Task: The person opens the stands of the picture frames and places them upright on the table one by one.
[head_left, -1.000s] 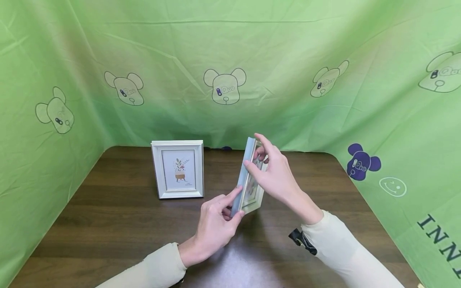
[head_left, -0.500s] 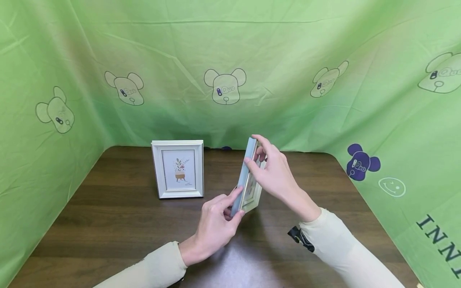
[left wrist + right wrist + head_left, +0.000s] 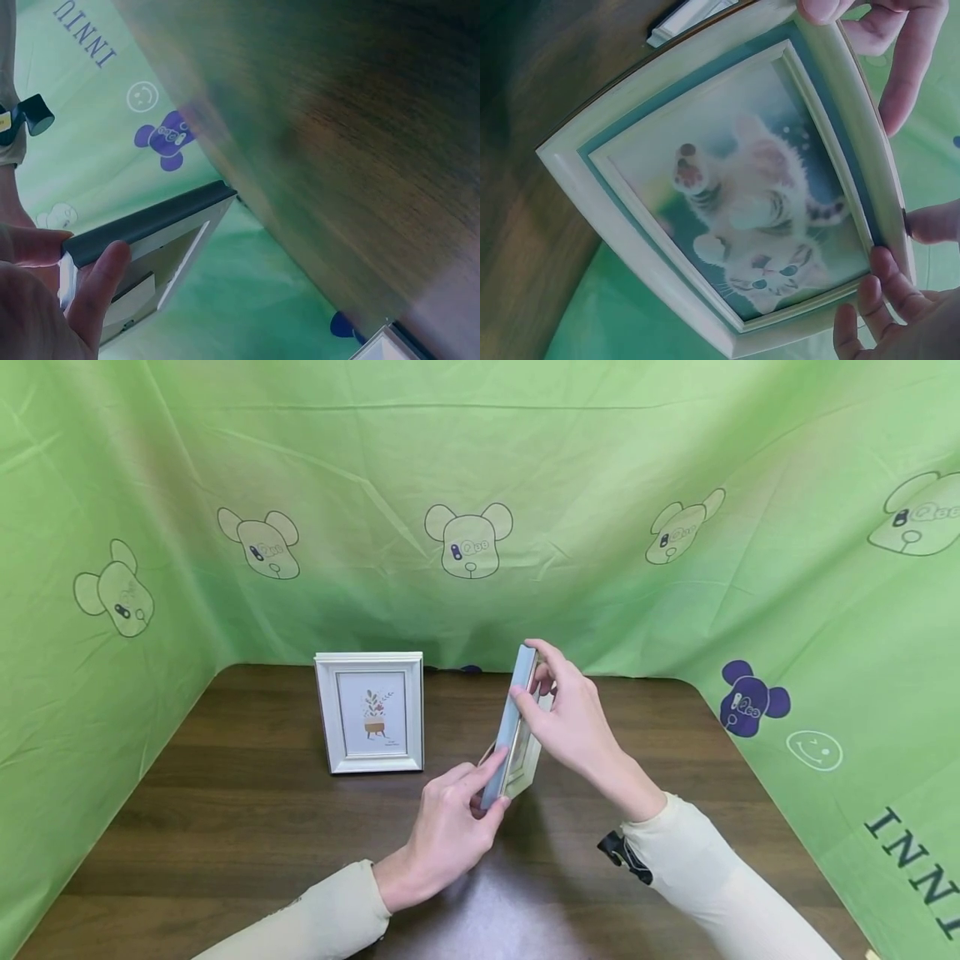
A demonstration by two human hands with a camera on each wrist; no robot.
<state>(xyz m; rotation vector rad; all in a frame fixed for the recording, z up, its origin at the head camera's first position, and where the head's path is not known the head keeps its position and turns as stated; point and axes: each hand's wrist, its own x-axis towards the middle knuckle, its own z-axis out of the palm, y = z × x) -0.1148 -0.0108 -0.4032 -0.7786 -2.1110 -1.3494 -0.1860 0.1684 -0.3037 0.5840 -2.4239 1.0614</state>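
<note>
A pale picture frame (image 3: 510,718) is held upright and tilted in both hands, its narrow side towards the head camera. My left hand (image 3: 448,827) pinches its near lower end between thumb and fingers. Around the upper end grips my right hand (image 3: 572,720), with the index finger over the top corner and the thumb on the side. The right wrist view shows the front, a kitten photo (image 3: 757,210) upside down in that view. In the left wrist view, the back carries a light flap (image 3: 133,301). A second, white picture frame (image 3: 372,763) stands to the left, with a potted-plant print.
The wooden table (image 3: 225,827) lies under the hands. A green cloth (image 3: 360,460) printed with bear heads hangs behind and at both sides. A black strap (image 3: 627,858) is on the right sleeve.
The held frame has turned slightly, so less of its front shows and a thin edge appears behind it on the left. Both hands keep nearly the same place; the standing frame has not moved.
</note>
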